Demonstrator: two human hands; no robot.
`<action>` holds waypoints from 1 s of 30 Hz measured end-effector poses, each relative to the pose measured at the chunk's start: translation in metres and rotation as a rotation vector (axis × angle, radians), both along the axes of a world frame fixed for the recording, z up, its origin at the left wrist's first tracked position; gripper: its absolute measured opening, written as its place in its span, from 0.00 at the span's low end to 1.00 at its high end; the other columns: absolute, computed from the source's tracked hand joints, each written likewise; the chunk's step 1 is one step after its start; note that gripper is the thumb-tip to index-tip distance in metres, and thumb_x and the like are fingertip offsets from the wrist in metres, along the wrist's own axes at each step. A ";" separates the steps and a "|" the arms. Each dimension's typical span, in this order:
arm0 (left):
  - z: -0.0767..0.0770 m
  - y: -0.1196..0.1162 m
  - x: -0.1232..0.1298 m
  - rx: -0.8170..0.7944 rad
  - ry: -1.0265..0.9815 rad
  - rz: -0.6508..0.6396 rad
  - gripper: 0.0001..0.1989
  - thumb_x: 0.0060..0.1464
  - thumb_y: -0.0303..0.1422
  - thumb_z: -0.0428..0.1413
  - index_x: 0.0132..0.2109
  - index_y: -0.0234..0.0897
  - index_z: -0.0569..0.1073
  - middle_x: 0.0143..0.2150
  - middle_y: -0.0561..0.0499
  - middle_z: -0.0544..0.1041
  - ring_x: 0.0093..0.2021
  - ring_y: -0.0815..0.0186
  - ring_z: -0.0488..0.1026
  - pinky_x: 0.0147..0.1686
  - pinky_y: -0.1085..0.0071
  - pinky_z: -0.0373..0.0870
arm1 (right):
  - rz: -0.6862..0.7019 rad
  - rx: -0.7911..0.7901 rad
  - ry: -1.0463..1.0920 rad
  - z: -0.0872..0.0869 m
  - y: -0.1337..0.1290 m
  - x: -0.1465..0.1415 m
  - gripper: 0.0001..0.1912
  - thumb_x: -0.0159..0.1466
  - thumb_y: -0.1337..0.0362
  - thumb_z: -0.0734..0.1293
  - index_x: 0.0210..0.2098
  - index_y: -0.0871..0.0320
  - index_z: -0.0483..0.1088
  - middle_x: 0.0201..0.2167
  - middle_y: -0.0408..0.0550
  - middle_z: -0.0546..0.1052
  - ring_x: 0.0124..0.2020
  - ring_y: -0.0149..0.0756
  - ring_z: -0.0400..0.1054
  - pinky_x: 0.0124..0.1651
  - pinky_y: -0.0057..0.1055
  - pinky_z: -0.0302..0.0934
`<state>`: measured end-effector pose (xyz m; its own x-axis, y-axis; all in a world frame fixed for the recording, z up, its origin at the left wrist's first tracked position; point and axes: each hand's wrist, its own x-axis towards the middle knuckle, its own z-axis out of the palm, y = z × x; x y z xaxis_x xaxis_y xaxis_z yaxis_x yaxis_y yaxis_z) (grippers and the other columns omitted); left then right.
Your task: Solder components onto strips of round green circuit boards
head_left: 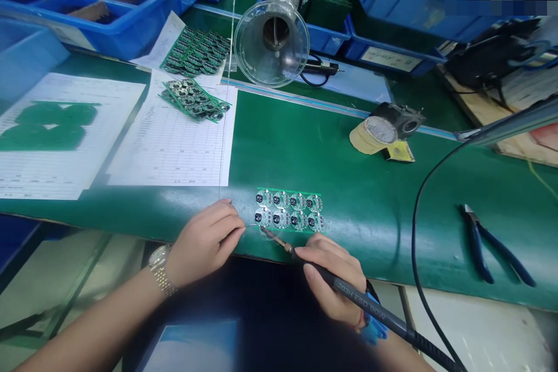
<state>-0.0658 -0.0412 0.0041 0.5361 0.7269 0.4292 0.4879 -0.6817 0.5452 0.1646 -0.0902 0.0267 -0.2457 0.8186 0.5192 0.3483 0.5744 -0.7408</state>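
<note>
A green circuit board panel (289, 210) with two rows of round boards lies near the front edge of the green table. My right hand (333, 279) is closed around a black soldering iron (370, 305), whose tip meets the panel's lower left corner. Left of the panel, my left hand (209, 238) pinches a thin solder wire (250, 225) that reaches toward the same corner. The wire runs up from this hand past the papers. A metal watch is on my left wrist.
Above the panel hangs a clear fume funnel (272, 43). Stacked panels (196, 51) and papers (174, 139) lie back left, near blue bins (126, 26). A yellow cup (370, 135) stands right of centre; pliers (483, 244) and a black cable (414, 244) are farther right.
</note>
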 end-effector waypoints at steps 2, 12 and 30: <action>0.000 0.000 0.000 0.005 0.005 -0.006 0.05 0.53 0.23 0.50 0.34 0.35 0.70 0.31 0.50 0.72 0.35 0.68 0.70 0.50 0.59 0.66 | 0.003 -0.003 -0.009 0.001 0.001 -0.001 0.14 0.55 0.75 0.60 0.39 0.60 0.70 0.18 0.45 0.68 0.20 0.33 0.62 0.24 0.31 0.58; 0.000 0.000 0.002 0.013 0.046 -0.035 0.05 0.53 0.23 0.51 0.34 0.34 0.70 0.32 0.50 0.72 0.35 0.68 0.69 0.51 0.58 0.65 | 0.003 -0.021 0.017 -0.002 0.001 -0.002 0.14 0.54 0.75 0.60 0.38 0.60 0.71 0.18 0.45 0.67 0.20 0.33 0.61 0.24 0.31 0.57; 0.000 0.004 0.004 0.068 -0.033 0.043 0.04 0.53 0.24 0.52 0.34 0.35 0.71 0.33 0.50 0.74 0.36 0.67 0.71 0.47 0.63 0.69 | 0.012 -0.054 0.087 -0.005 -0.002 0.008 0.16 0.55 0.76 0.60 0.41 0.59 0.71 0.21 0.46 0.68 0.23 0.33 0.62 0.25 0.32 0.58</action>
